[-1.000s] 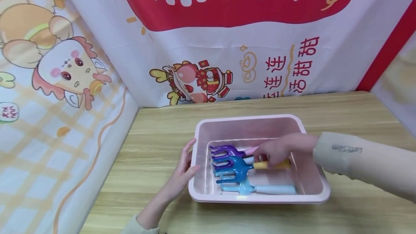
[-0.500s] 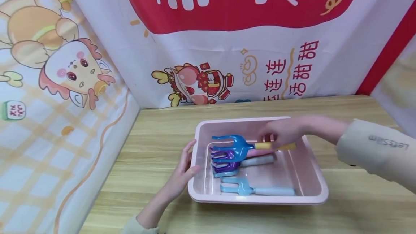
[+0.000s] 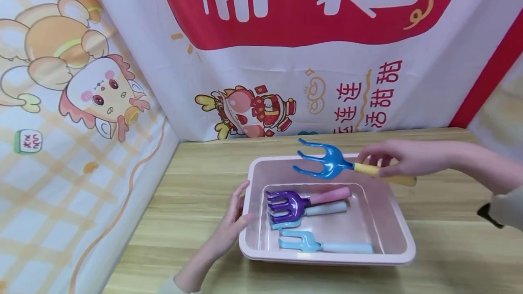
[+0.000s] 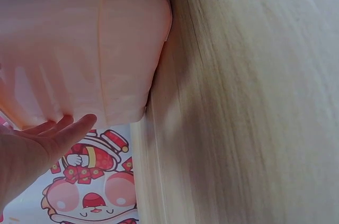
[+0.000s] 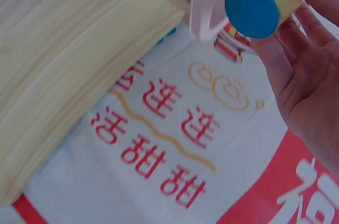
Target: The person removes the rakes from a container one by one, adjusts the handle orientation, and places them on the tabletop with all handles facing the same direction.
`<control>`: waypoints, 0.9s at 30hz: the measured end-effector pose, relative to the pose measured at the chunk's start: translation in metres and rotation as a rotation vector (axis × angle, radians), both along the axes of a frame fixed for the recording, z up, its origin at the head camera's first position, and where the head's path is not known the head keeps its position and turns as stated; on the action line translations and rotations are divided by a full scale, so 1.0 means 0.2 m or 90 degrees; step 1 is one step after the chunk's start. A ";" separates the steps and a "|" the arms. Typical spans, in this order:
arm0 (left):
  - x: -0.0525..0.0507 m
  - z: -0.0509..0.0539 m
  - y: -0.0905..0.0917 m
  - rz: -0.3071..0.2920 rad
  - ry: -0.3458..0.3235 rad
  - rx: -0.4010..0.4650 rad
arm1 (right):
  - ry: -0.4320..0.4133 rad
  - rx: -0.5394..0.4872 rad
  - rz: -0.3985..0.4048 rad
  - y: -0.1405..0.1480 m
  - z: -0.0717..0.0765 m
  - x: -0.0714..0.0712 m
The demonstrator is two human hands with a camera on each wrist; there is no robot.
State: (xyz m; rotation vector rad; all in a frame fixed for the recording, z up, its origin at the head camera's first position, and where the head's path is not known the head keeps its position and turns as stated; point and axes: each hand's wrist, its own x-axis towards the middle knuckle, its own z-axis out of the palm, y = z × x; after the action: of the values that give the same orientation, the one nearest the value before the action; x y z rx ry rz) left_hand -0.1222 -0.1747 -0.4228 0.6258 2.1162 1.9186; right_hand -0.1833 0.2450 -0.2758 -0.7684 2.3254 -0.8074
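My right hand (image 3: 404,158) grips the yellow handle of a hand fork (image 3: 330,162) with blue tines, held above the back right of a pink plastic bin (image 3: 327,260). In the right wrist view, the handle's blue butt end (image 5: 252,10) shows between thumb and fingers. At the bin's left wall, my left hand (image 3: 229,228) holds the rim, thumb over it and fingers against the outer side. Inside lie a purple hand fork (image 3: 291,204) with a pink handle, a pale-handled fork (image 3: 327,208) partly under it, and a light blue fork (image 3: 308,242) near the front wall.
The bin stands on a wood-grain table (image 3: 196,185). Behind it hangs a white and red printed cloth (image 3: 253,71), and a patterned cloth (image 3: 94,144) closes off the left side. Wooden surface extends around the bin.
My right hand has lifted the blue fork out of the bin, upward and to the right, uncovering the purple fork. The left hand has stayed at the bin's left rim.
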 end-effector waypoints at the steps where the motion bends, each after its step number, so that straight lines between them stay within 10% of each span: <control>1: 0.00 0.00 0.00 -0.001 -0.001 0.002 | 0.011 -0.001 -0.009 0.03 0.00 0.01; 12: 0.01 0.01 0.01 0.002 -0.012 0.007 | 0.153 0.021 -0.142 0.29 -0.01 0.06; 27: 0.00 0.00 0.01 -0.002 -0.002 -0.001 | 0.180 0.047 -0.238 0.59 -0.24 0.14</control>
State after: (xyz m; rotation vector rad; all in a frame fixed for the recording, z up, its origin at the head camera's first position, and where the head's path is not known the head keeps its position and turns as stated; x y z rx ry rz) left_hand -0.1214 -0.1736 -0.4221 0.6244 2.1133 1.9162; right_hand -0.1552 0.3624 -0.3229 -0.4415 2.7879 -0.8029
